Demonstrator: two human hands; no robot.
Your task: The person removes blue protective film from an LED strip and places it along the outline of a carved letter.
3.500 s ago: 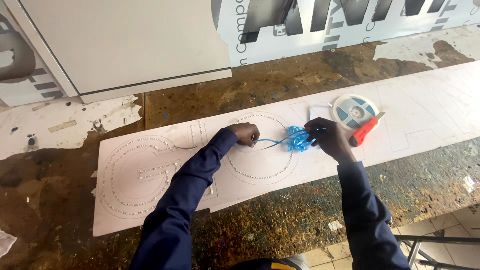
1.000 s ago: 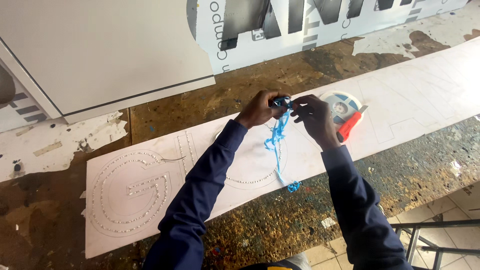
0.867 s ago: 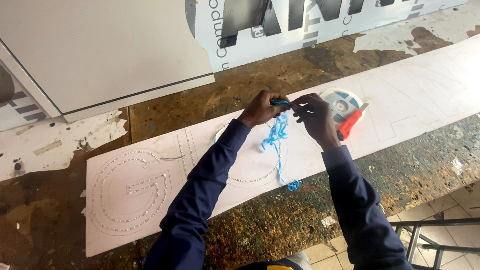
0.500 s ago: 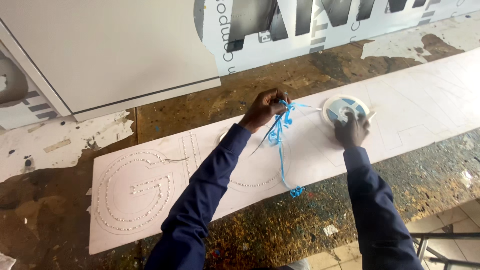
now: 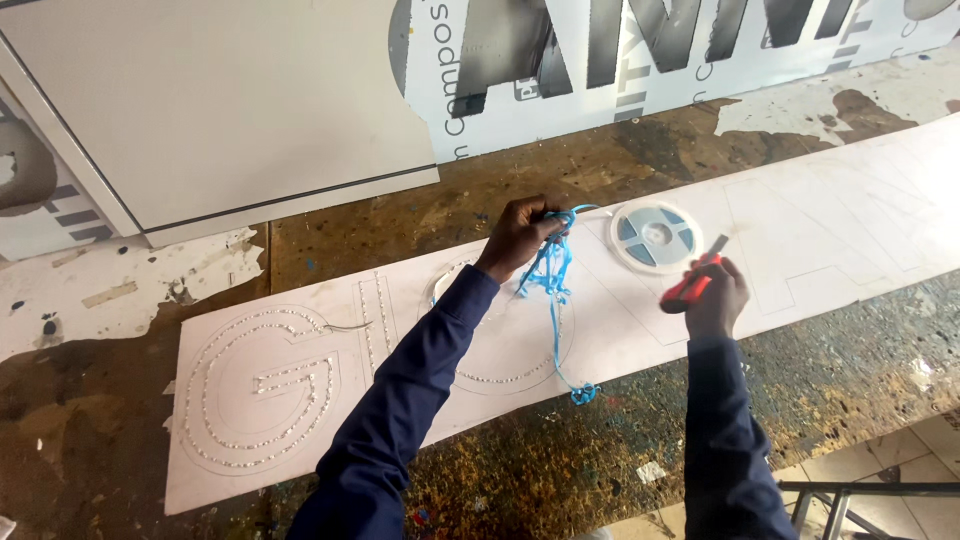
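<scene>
My left hand (image 5: 520,235) is raised above a long white board (image 5: 820,230) and grips a tangled bunch of blue strip (image 5: 552,275). One strand hangs down and ends in a small curl (image 5: 583,395) at the board's near edge. My right hand (image 5: 715,295) holds a red utility knife (image 5: 692,286), its blade pointing up and to the right. A white reel (image 5: 655,235) with a coiled strip lies on the board between my hands. Large letter outlines studded with small dots (image 5: 260,385) cover the board's left part.
The board lies on a worn, paint-stained workbench (image 5: 520,470). A big grey-white panel (image 5: 220,100) and a printed sign sheet (image 5: 640,60) lean at the back. Torn white paper (image 5: 120,290) lies at the left. A metal frame (image 5: 880,492) shows below the bench, bottom right.
My right hand left the blue strip, reached to the reel area and now holds the red knife, lifted off the board. My left hand keeps the strip raised, its tail hanging.
</scene>
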